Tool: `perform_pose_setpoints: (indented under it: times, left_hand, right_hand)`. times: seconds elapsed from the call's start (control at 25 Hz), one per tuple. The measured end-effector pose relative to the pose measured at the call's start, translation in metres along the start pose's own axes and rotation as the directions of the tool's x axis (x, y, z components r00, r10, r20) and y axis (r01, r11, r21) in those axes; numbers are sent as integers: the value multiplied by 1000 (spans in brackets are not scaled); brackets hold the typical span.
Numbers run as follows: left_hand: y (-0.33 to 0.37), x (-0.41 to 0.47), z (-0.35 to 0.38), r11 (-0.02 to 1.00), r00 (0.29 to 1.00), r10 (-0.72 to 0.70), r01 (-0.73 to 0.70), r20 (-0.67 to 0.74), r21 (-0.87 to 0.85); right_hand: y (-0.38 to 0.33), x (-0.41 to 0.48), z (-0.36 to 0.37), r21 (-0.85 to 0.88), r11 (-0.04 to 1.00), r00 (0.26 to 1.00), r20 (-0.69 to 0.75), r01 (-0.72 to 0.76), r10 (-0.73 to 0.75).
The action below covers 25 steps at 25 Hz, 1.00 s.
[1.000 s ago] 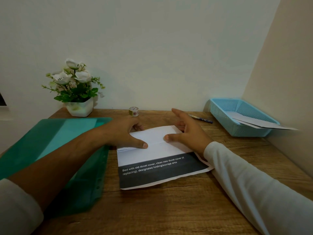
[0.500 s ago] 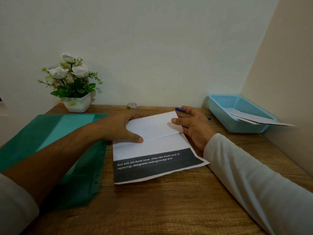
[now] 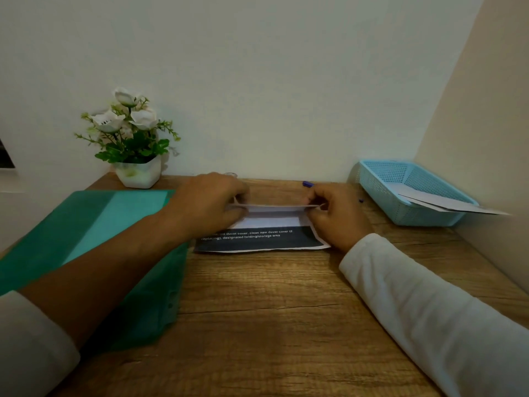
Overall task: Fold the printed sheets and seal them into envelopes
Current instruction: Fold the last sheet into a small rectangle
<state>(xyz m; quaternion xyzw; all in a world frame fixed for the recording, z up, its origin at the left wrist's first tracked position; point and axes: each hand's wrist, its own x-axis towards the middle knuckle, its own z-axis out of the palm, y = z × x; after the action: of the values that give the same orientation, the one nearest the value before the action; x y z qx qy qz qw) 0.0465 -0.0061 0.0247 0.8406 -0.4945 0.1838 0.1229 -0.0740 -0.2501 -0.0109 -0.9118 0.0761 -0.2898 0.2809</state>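
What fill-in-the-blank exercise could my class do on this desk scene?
The left hand and right hand pinch the raised edge of the printed sheet, whose dark band has ____ lettering.
The mesh basket is coloured ____.
The flowerpot stands to the ____ of the sheet.
Missing words: white; blue; left.

Both arms are lying extended forward from the lower corners of the view, angling in toward each other. The left hand (image 3: 209, 202), back facing up, is pinching the left end of the raised far edge of the sheet (image 3: 269, 222) between curled fingers and thumb. Its forearm is showing bare, the left sleeve (image 3: 31, 348) ending near the elbow. The right hand (image 3: 337, 216), knuckles up, is pinching the right end of the same edge, the right sleeve (image 3: 429, 310) covering the arm to the wrist.
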Motion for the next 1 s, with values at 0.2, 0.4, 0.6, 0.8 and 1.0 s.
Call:
perform_pose_setpoints:
  times: [0.2, 0.4, 0.6, 0.8, 1.0]
  left_hand:
    - [-2, -5, 14, 993, 961, -19, 50, 274, -108]
    - [6, -8, 25, 998, 941, -59, 56, 334, 16]
    - [23, -10, 30, 992, 857, -109, 129, 504, -4]
    - [3, -6, 26, 951, 758, -310, 234, 574, 203]
    - [-7, -7, 24, 939, 734, -344, 258, 585, 228]
  right_hand:
    - [-10, -6, -9, -115, 993, 940, 340, 42, -1]
    - [-30, -9, -4, -330, 944, 919, 380, 27, 106]
    - [-45, -15, 21, -396, 892, 807, 587, 218, 63]
    - [-40, -8, 18, -479, 866, 767, 607, 145, 207]
    - [-42, -8, 23, -613, 780, 813, 515, 128, 271]
